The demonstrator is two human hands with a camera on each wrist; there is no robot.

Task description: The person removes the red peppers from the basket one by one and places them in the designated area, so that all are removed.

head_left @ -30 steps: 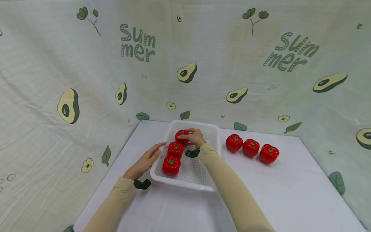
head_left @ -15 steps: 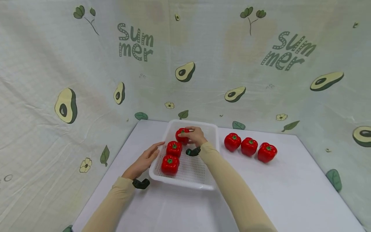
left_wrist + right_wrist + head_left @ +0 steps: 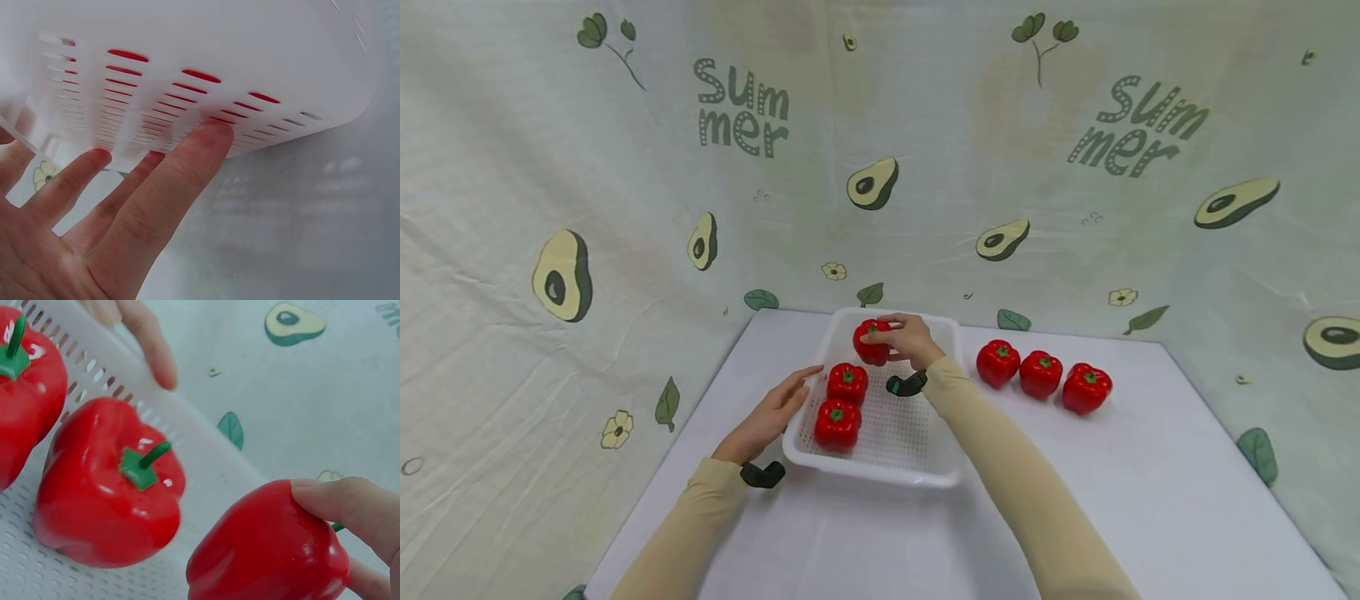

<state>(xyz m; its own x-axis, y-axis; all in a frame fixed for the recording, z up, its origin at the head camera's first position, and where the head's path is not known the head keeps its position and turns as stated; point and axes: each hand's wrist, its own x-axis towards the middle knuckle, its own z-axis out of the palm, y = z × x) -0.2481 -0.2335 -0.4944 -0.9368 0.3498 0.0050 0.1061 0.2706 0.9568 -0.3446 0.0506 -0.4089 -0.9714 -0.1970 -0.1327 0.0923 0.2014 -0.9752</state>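
Beige sleeves (image 3: 1009,479), apparently black wrist cameras (image 3: 763,476)

hands: left (image 3: 119,240), fingers (image 3: 194,162) extended, touching | white basket (image 3: 262,31): slotted side | red showing through slots (image 3: 201,75)

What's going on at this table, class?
A person's right hand grips a red pepper at the far end of a white basket, while the left hand touches the basket's outer side. Two more peppers sit inside, along its left side. Three others stand in a row on the table, right of the basket.
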